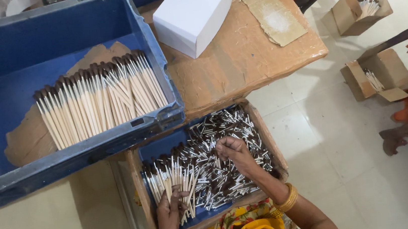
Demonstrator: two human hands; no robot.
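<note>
In the head view, the forearms are cut off at the lower edge, and the fingertips of the right hand are curled down into a heap of small silver metal tubes, so I cannot tell if they pinch one tube or only touch the heap. The left hand closes around a bunch of pale wooden sticks with dark tips; their long axis runs nearly upright in the picture, dark tips pointing away from the person, and the lower ends are hidden under the fingers. Both sticks and tubes lie in a low cardboard tray with a blue bottom on the person's lap. Beside it, a big blue plastic crate holds a row of the same sticks on a brown cardboard piece. A white box rests on the wooden table. On the floor, two small cardboard boxes stand, their contents too small to make out.
</note>
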